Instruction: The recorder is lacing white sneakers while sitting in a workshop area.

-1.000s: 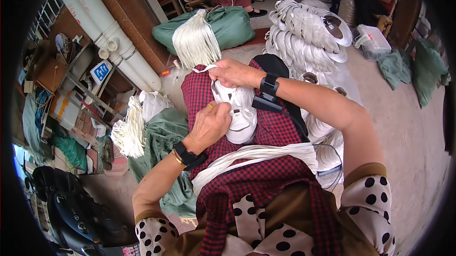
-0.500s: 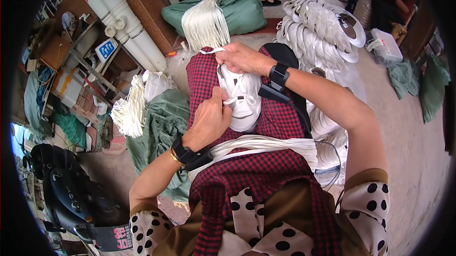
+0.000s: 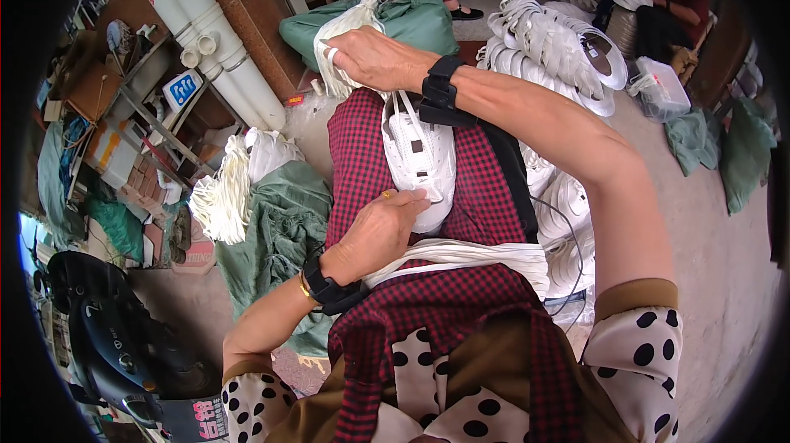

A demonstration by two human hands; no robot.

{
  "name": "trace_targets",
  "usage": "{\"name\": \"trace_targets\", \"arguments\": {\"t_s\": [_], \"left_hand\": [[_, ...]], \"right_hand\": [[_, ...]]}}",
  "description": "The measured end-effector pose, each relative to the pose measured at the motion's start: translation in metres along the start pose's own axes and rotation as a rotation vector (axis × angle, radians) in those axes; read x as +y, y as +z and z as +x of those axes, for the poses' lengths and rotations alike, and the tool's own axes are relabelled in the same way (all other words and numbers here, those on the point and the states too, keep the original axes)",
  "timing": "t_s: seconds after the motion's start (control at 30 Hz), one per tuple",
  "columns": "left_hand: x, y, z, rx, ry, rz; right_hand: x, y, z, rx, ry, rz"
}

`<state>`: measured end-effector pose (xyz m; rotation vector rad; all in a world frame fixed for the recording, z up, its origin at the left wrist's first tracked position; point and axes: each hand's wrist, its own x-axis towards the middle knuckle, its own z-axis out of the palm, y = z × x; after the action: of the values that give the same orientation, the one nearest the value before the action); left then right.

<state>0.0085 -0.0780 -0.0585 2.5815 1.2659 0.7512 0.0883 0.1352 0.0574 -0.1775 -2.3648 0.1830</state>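
Note:
A white sneaker [image 3: 418, 149] lies on my lap over the red-and-black checked apron [image 3: 360, 139], its toe toward me. My left hand [image 3: 381, 231] is closed at the toe end, thumb and fingers gripping the shoe's front. Beyond the shoe's heel end, my right hand [image 3: 374, 59] is raised and pinches a white shoelace at its fingertips. Right behind those fingers hangs a bundle of white laces [image 3: 355, 22], partly hidden by the hand, so the lace's full run cannot be followed. More white laces [image 3: 469, 258] lie across my waist.
A green sack [image 3: 424, 25] sits beyond my knees. White shoe parts are stacked [image 3: 547, 48] on the right. At left are another lace bundle [image 3: 222, 196], a green cloth sack [image 3: 284, 213] and a dark scooter [image 3: 123, 336]. Other people sit at the back.
My right hand has moved away from the shoe, up and left toward the lace bundle. The left hand has shifted down and right to the toe. Lacing over the shoe's front looks different.

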Motion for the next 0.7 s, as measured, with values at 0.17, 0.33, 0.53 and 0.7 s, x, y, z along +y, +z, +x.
{"name": "trace_targets", "arguments": {"t_s": [0.17, 0.33, 0.53, 0.7], "left_hand": [[-0.026, -0.011, 0.007, 0.212, -0.286, -0.307], [-0.026, -0.018, 0.024, 0.272, -0.349, -0.334], [-0.023, -0.016, 0.032, 0.194, -0.285, -0.148], [-0.03, -0.016, 0.033, 0.179, -0.295, -0.173]], "right_hand": [[0.001, -0.023, -0.032, 0.008, 0.177, 0.163], [-0.029, -0.048, -0.06, -0.087, 0.465, 0.459], [-0.057, -0.072, -0.086, 0.025, 0.433, 0.439], [-0.094, -0.098, -0.104, 0.088, 0.713, 0.975]]}}
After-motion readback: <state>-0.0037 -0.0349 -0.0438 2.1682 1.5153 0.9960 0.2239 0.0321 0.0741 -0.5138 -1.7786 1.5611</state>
